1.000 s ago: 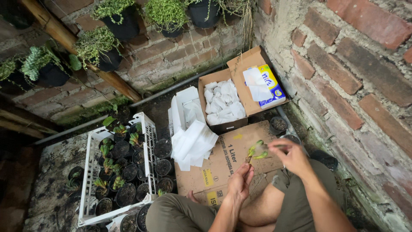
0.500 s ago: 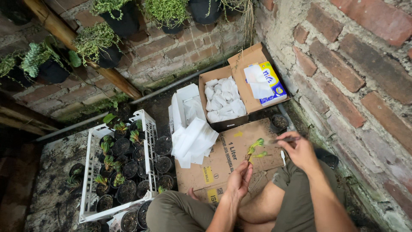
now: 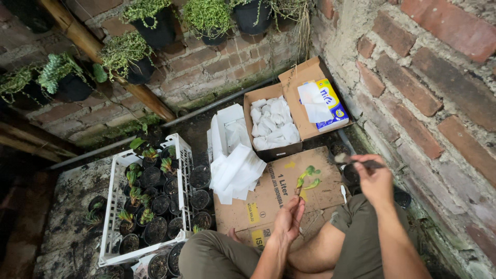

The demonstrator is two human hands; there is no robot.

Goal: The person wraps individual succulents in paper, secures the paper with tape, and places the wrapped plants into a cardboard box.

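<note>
My left hand [image 3: 288,220] pinches the stem of a small green seedling [image 3: 306,177] with a few oval leaves, held upright over a flattened cardboard sheet [image 3: 281,191]. Off to the right, my right hand [image 3: 374,181] is closed on a thin dark tool [image 3: 356,160], its pale tip pointing left; the motion blur hides what kind of tool it is. I sit cross-legged on the ground in olive shorts, knees on either side of my arms.
A white plastic crate [image 3: 112,217] of small black pots with plants stands at left. Behind the sheet lie white paper sheets [image 3: 236,170], an open cardboard box [image 3: 275,151] of white wads and a tissue pack [image 3: 323,103]. Brick walls close in at right and back, with hanging pots [image 3: 155,28].
My right hand has let go of the seedling, moved to the right and now grips the thin tool. The left hand has risen to the stem and holds the seedling alone.
</note>
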